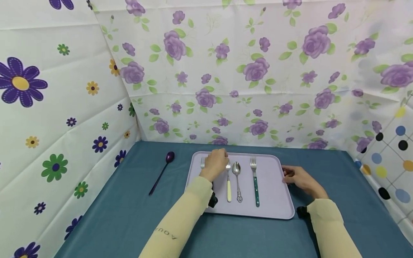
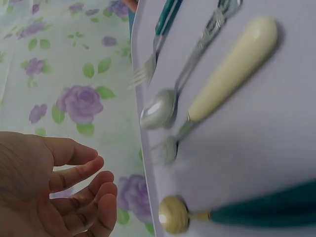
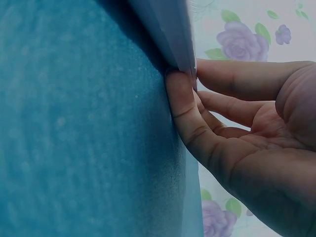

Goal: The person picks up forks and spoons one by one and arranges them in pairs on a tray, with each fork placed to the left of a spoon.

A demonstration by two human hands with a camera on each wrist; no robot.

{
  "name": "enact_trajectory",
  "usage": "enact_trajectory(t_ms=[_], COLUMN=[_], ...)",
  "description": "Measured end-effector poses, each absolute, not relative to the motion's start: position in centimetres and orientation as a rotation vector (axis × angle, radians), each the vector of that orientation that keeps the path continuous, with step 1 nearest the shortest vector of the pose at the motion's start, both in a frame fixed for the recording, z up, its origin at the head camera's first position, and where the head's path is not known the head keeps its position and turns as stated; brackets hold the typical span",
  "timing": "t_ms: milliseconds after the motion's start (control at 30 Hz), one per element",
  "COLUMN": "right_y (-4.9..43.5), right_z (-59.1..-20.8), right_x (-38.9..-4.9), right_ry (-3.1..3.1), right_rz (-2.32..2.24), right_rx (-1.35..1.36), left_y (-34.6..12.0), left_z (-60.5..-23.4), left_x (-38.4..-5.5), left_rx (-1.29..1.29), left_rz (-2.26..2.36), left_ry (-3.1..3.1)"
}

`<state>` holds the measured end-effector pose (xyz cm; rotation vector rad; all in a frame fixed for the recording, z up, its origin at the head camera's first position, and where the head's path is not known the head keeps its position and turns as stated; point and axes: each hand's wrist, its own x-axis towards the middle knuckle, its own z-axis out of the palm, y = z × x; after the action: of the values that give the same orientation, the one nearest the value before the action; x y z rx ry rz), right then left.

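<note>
A pale lilac tray (image 1: 271,193) lies on the table with cutlery on it. My left hand (image 1: 215,165) hovers over its left part, fingers loosely bent and holding nothing in the left wrist view. Beneath that hand lies a gold spoon (image 2: 174,215) with a green handle, hidden in the head view. Alongside are a cream-handled fork (image 1: 228,186), a silver spoon (image 1: 237,170) and a green-handled fork (image 1: 255,179). Left of the hand show the tines of another fork (image 1: 202,163); its handle is hidden. My right hand (image 3: 247,133) pinches the tray's right rim between thumb and fingers.
Left of the tray, a dark purple spoon (image 1: 162,172) rests on the blue-green tablecloth (image 1: 122,215). Flowered cloth (image 1: 232,71) hangs behind the table, with more printed cloth along the left and right sides.
</note>
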<state>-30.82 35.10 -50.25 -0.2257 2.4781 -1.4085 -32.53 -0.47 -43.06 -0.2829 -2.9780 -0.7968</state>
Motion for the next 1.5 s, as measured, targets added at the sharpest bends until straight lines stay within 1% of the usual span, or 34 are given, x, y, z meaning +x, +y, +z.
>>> enact_trajectory(t_ms=[267,833,1500], right_y=[35.2,35.4,35.1], right_z=[-50.2,-50.1,-50.1], right_x=[-30.8,-30.9,-30.9], right_ry=[2.471,2.471,2.464], right_rz=[-1.418,-1.418,-1.432], right_rx=[-0.240,-0.243,-0.240], left_y=[-3.9,-10.7,-18.2], left_z=[-44.1,-45.8,-48.6], left_x=[-32.4,-32.6,-32.4], left_rx=[-0.241,-0.064,0.084], left_rz=[-0.827,-0.839,-0.736], left_ry=[-2.943,-2.879,-2.875])
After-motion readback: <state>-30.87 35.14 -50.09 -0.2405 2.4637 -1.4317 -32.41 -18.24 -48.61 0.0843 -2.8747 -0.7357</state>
